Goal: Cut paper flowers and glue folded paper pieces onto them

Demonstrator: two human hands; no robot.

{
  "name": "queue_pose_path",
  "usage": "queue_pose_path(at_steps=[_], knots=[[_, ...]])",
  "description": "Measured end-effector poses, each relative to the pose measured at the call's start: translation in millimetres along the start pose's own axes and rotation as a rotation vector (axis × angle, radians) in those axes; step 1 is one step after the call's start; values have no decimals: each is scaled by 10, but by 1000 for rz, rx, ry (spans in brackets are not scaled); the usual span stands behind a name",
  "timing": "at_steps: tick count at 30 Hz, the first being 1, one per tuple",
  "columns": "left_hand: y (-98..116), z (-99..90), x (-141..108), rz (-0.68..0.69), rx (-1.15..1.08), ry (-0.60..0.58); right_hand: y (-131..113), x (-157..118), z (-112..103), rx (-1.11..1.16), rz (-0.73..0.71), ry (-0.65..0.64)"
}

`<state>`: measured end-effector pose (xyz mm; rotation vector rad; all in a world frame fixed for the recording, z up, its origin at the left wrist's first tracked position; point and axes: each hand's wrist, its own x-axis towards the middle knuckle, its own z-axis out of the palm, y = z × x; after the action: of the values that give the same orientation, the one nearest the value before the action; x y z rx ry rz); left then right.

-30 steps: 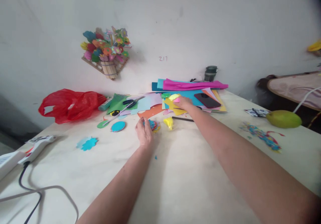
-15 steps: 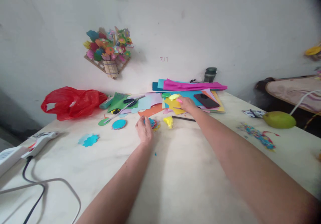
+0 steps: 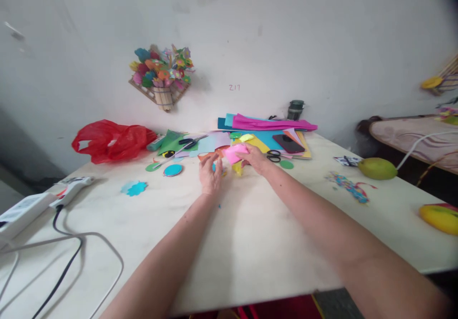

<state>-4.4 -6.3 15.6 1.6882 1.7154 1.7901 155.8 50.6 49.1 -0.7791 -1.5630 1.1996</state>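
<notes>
My right hand [image 3: 255,158] grips a bright pink packet [image 3: 236,153] above the middle of the table. Just left of it, my left hand [image 3: 211,173] rests with its fingers apart beside small paper pieces, which it partly covers. A yellow packet [image 3: 237,168] lies beneath the pink one. Behind the hands are coloured paper sheets [image 3: 258,142] with a light yellow packet [image 3: 246,138] and a green one [image 3: 235,135] on them. Blue discs [image 3: 173,169] and a blue scalloped shape [image 3: 137,188] lie to the left.
Dark scissors [image 3: 189,141] lie on the papers, black-handled scissors [image 3: 274,156] near the phone [image 3: 288,143]. A red plastic bag [image 3: 112,140] is back left, a power strip [image 3: 26,214] with cables at left. At right sit a green mango [image 3: 378,168] and paper scraps [image 3: 348,188].
My right hand has moved left and nearer, lifting the pink packet off the papers. The fingers of my left hand have spread more. The view has shifted, showing the table's front edge.
</notes>
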Motion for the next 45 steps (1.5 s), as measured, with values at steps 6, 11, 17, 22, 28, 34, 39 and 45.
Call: queue_pose_path(at_steps=[6, 11, 17, 22, 28, 34, 39, 45], knots=[[112, -49, -8, -234, -318, -294, -118, -292, 158, 33, 76, -191], [84, -57, -100, -309, -522, -327, -22, -364, 168, 50, 129, -104], [38, -69, -131, -329, -598, -383, 86, -376, 176, 51, 130, -19], [73, -101, -140, -325, -574, -422, 41, -431, 137, 25, 109, -31], [53, -111, -126, -341, -542, -445, 36, -455, 126, -95, 23, 32], [56, -119, -137, -341, -520, -500, 48, -432, 136, -248, -118, 100], [31, -151, -128, -282, -394, -603, 75, -429, 133, -277, -103, 31], [1, -156, -103, -254, -406, -528, 81, -442, 74, -103, 90, -106]])
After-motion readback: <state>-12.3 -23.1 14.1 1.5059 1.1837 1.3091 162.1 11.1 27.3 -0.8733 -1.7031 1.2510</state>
